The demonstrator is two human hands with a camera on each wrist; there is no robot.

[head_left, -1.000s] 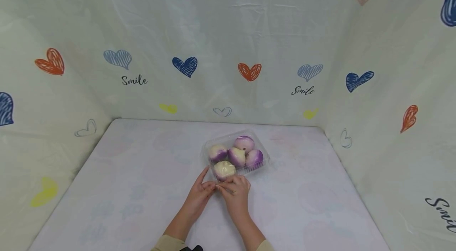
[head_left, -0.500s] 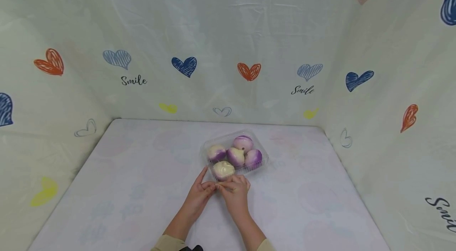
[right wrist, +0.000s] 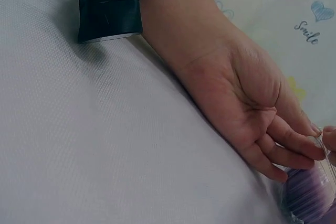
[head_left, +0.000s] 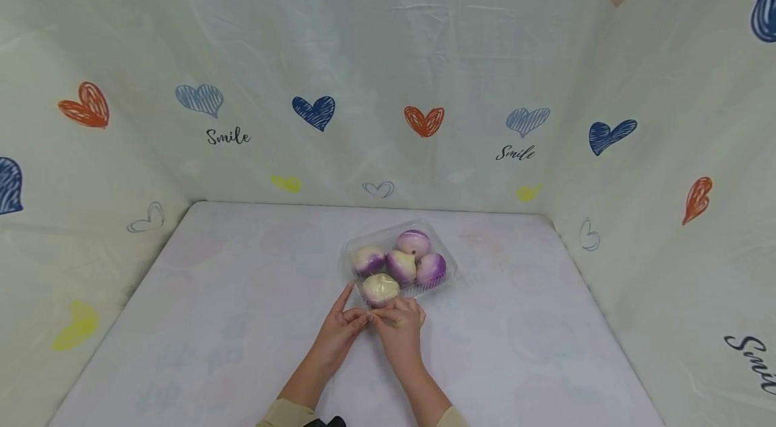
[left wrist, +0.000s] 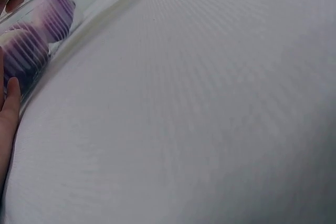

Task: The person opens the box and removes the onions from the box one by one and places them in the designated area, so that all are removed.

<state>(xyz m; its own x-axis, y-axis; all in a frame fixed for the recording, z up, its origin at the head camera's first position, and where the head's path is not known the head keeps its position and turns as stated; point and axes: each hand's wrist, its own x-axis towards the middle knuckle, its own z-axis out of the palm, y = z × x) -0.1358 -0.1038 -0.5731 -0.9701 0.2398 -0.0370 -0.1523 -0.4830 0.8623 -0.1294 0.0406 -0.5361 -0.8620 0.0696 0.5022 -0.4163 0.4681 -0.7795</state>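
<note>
A clear plastic box with ribbed sides sits on the table in the head view. Inside are several round purple-and-white vegetables, turnips or onions by their look. My left hand pinches the box's near edge between thumb and finger, its index finger stretched along the left side. Beside it, my right hand pinches the same edge. In the right wrist view, thumb and forefinger of the right hand grip a thin clear rim, the other fingers loosely bent. At the left wrist view's border, the left hand shows only partly.
The box rests on a white table with a faint pattern. A pale cloth printed with hearts and the word Smile hangs behind and on both sides. A dark wrist-worn device sits at the right sleeve.
</note>
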